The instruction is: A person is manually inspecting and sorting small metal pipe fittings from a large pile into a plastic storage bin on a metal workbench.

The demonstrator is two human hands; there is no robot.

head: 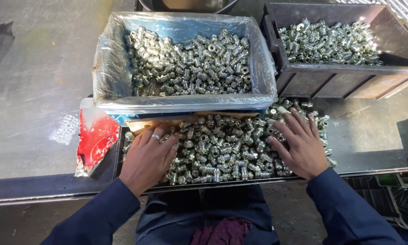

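While both hands lie flat on the work, the bench holds:
Fittings point(222, 145): loose metal heap, on dark tray point(118, 168).
Left hand point(147, 159): open, spread, grasping nothing; ring worn.
Right hand point(301, 145): open, spread over heap's right edge.
Lined box point(186, 59): behind, fittings inside.
Dark bin point(340, 45): right rear, likewise filled.

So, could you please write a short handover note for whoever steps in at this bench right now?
Left hand: flat, fingers spread, palm down on the loose metal fittings; a ring on one finger; grips nothing.
Right hand: flat on the right side of the same pile, grips nothing.
The pile lies on a dark tray at the bench edge.
Behind it: a plastic-lined box full of fittings, and a dark bin partly filled.
Done: both containers hold fittings.
Left: the whole tray pile remains loose.
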